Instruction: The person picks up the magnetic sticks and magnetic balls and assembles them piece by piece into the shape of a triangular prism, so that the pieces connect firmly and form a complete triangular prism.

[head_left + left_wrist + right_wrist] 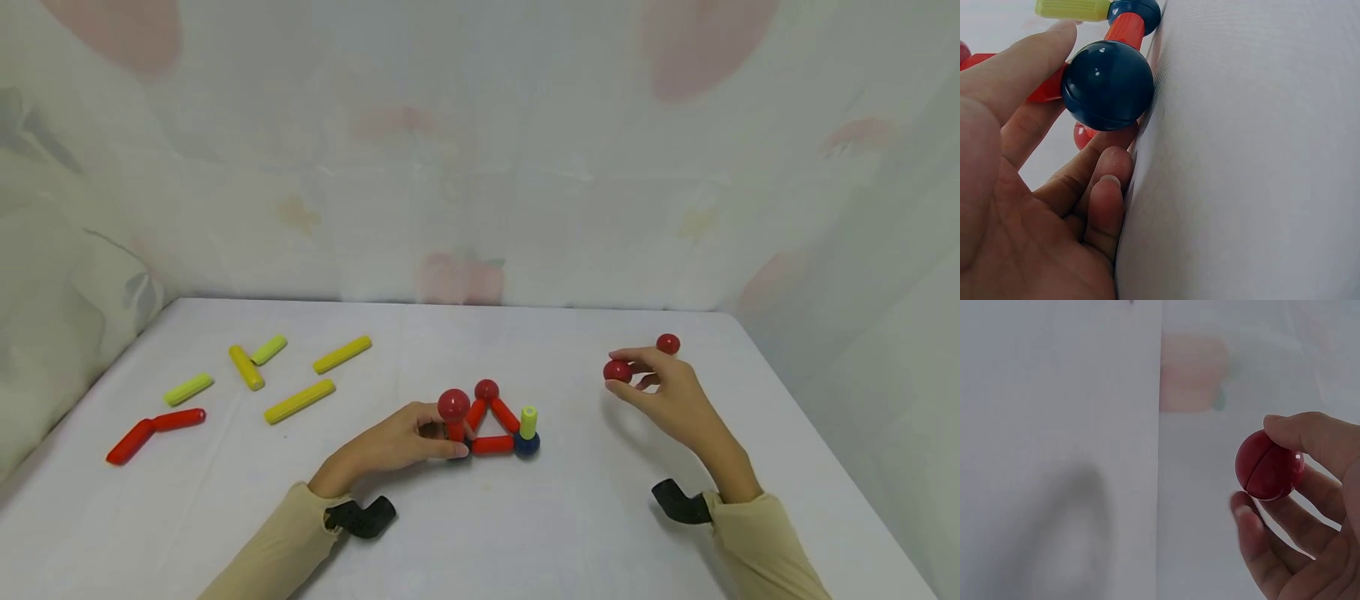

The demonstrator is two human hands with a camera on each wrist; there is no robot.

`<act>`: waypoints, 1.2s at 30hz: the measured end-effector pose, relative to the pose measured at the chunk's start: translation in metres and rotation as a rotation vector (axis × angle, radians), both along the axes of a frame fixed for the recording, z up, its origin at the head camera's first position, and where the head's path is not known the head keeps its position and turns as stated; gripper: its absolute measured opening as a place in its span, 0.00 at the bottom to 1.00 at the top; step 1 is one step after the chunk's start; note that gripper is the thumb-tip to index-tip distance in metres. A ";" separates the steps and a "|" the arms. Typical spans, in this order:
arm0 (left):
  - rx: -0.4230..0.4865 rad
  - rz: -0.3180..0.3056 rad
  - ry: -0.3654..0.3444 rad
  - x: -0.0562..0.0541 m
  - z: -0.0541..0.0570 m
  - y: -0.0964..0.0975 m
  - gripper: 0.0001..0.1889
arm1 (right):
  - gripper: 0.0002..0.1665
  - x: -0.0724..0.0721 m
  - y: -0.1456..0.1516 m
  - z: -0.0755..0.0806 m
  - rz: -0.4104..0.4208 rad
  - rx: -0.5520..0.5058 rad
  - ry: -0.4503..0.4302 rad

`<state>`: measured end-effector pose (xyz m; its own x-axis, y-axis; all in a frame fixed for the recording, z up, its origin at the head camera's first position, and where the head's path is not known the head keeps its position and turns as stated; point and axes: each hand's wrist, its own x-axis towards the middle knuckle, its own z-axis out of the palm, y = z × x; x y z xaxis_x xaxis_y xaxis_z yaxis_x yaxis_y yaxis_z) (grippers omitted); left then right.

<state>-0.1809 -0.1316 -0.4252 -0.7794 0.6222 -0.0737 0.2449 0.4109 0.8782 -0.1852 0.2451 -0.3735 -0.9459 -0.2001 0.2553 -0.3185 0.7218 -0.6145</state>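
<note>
A triangle of red rods (492,445) lies on the table, with a red ball (487,390) at its far corner and dark blue balls at the near corners. A short yellow-green rod (528,423) stands upright on the right blue ball (527,444). From the left blue ball (1108,85) rises a red rod (455,430) topped by another red ball (453,405). My left hand (405,437) grips this upright rod low down, between thumb and fingers. Over the table's right side, my right hand (678,400) pinches a loose red ball (1269,465) in the air.
Another red ball (668,343) sits behind my right hand. Several loose yellow rods (300,401) and shorter yellow-green rods (189,389) lie on the left half of the white table (585,533). Two joined red rods (153,426) lie farther left. Printed cloth (480,192) hangs behind.
</note>
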 end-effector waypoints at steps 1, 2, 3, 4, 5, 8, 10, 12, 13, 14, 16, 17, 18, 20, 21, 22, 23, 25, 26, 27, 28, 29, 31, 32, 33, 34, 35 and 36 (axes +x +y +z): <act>0.000 0.000 -0.001 0.000 0.000 0.000 0.11 | 0.25 0.000 -0.001 0.000 0.008 -0.003 0.001; 0.000 0.001 -0.002 0.000 0.000 0.000 0.11 | 0.25 0.001 -0.003 0.000 0.017 -0.006 0.003; 0.001 0.001 -0.003 0.000 0.000 0.000 0.11 | 0.25 0.001 -0.004 -0.001 0.023 -0.006 0.005; 0.002 0.001 -0.004 0.001 0.000 0.000 0.11 | 0.25 0.001 -0.005 -0.001 0.027 -0.009 0.005; 0.003 0.001 -0.005 0.001 0.000 0.000 0.11 | 0.25 0.002 -0.006 -0.001 0.032 -0.011 0.006; 0.004 0.000 -0.005 0.001 -0.001 0.001 0.11 | 0.24 0.003 -0.010 -0.002 0.045 -0.014 0.005; 0.006 -0.002 -0.008 0.001 -0.001 0.001 0.11 | 0.24 0.004 -0.012 -0.001 0.052 -0.014 0.009; 0.008 -0.003 -0.008 0.001 -0.001 0.001 0.10 | 0.24 0.005 -0.015 -0.001 0.060 -0.013 0.015; 0.008 -0.002 -0.008 0.001 -0.001 0.001 0.10 | 0.24 0.006 -0.016 0.000 0.065 -0.013 0.021; 0.008 -0.002 -0.008 0.001 -0.001 0.001 0.10 | 0.24 0.007 -0.018 0.000 0.071 -0.013 0.033; 0.010 -0.002 -0.007 0.002 0.000 0.001 0.10 | 0.24 0.008 -0.022 0.000 0.084 -0.015 0.059; 0.009 -0.001 -0.006 0.002 0.000 0.001 0.10 | 0.24 0.008 -0.024 0.000 0.091 -0.014 0.073; 0.008 0.000 -0.004 0.002 0.000 0.001 0.10 | 0.24 0.009 -0.027 0.000 0.100 -0.016 0.088; 0.007 0.000 -0.002 0.002 0.000 0.001 0.10 | 0.24 0.010 -0.032 0.000 0.115 -0.019 0.113; 0.007 0.000 -0.001 0.001 0.000 0.001 0.10 | 0.25 0.010 -0.034 0.000 0.122 -0.019 0.118; 0.008 0.000 0.000 0.001 0.000 0.001 0.10 | 0.25 0.011 -0.037 0.000 0.128 -0.018 0.118; 0.008 0.001 0.000 0.001 0.000 0.001 0.10 | 0.25 0.011 -0.039 0.000 0.134 -0.020 0.115; 0.009 0.002 -0.001 0.001 0.000 0.000 0.10 | 0.26 0.013 -0.044 0.000 0.144 -0.027 0.102; 0.010 0.004 -0.001 0.001 -0.001 0.000 0.10 | 0.26 0.014 -0.046 0.000 0.148 -0.029 0.097; 0.011 0.004 -0.001 0.001 -0.001 0.000 0.10 | 0.26 0.014 -0.048 0.000 0.151 -0.031 0.092; 0.014 0.004 -0.002 0.001 0.000 0.000 0.10 | 0.26 0.015 -0.049 0.000 0.156 -0.035 0.090; 0.014 0.003 -0.003 0.001 0.000 0.000 0.10 | 0.26 0.016 -0.051 0.000 0.162 -0.040 0.092; 0.017 0.001 -0.003 0.001 0.000 0.000 0.10 | 0.26 0.018 -0.055 0.001 0.178 -0.049 0.103; 0.019 0.000 -0.004 0.001 0.000 0.000 0.10 | 0.26 0.019 -0.056 0.002 0.185 -0.052 0.108; 0.019 -0.001 -0.005 0.001 0.000 0.000 0.10 | 0.26 0.021 -0.058 0.002 0.197 -0.058 0.116; 0.020 -0.001 -0.005 0.001 0.000 0.000 0.10 | 0.26 0.022 -0.060 0.003 0.206 -0.060 0.122; 0.019 -0.001 -0.005 0.001 0.000 0.000 0.10 | 0.26 0.023 -0.062 0.003 0.214 -0.064 0.126; 0.020 -0.002 -0.005 0.001 0.000 0.001 0.10 | 0.26 0.025 -0.064 0.004 0.223 -0.069 0.130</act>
